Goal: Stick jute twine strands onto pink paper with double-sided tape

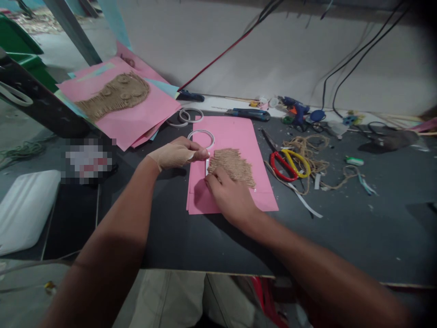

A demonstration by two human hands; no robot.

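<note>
A pink paper sheet [235, 132] lies flat on the dark work table [341, 237], with a ragged piece of burlap [232, 167] on it. My right hand [228, 196] presses the burlap's lower left edge, fingertips curled against it. Beside that edge stands a narrow white strip [206, 166], probably tape. My left hand [177, 154], wrapped in beige covering, pinches at the strip's top end. A white tape roll [201, 139] rests on the sheet just above my left fingers.
Red-and-yellow-handled scissors [290, 166] and loose jute twine [307, 150] lie to the right. A blue glue gun [295, 109] and a utility knife [249, 114] sit at the back. Pink sheets [153, 123] bearing a burlap shape lie at left. Black cables hang behind.
</note>
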